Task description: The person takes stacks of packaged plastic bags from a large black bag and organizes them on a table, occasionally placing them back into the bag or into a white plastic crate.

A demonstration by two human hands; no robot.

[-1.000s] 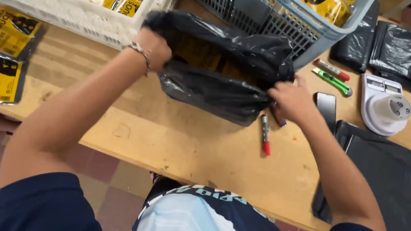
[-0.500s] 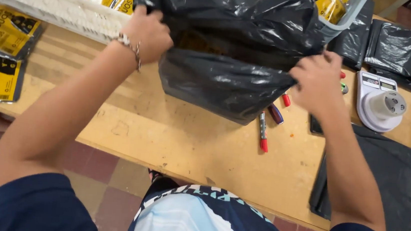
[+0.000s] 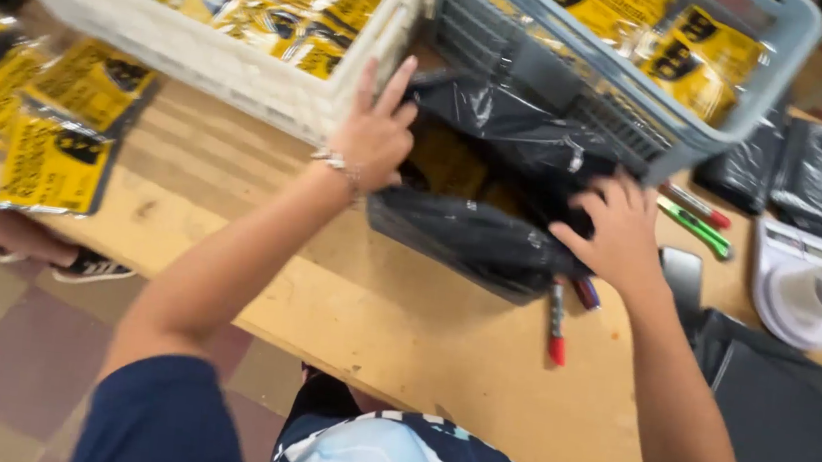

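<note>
both hands (image 3: 375, 137) (image 3: 617, 231) seemingly press black bag (image 3: 476, 237) on table (image 3: 401, 331)

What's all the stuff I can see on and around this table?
bag: one, black plastic, mid table, yellow showing inside
white crate: one, top left, holds yellow packets
grey crate: one, top right, holds yellow packets
loose packets: several, yellow and black, left table edge
markers: about four; a red-capped one and another by the bag, a red and a green further right
scale: one, white, far right
black sheets: a few folded, top right; more lower right
phone: one, dark, beside the scale
table: one, wooden
shoe: one, another person's, floor left
left hand: on the bag's top edge
right hand: gripping the bag's right side
</note>
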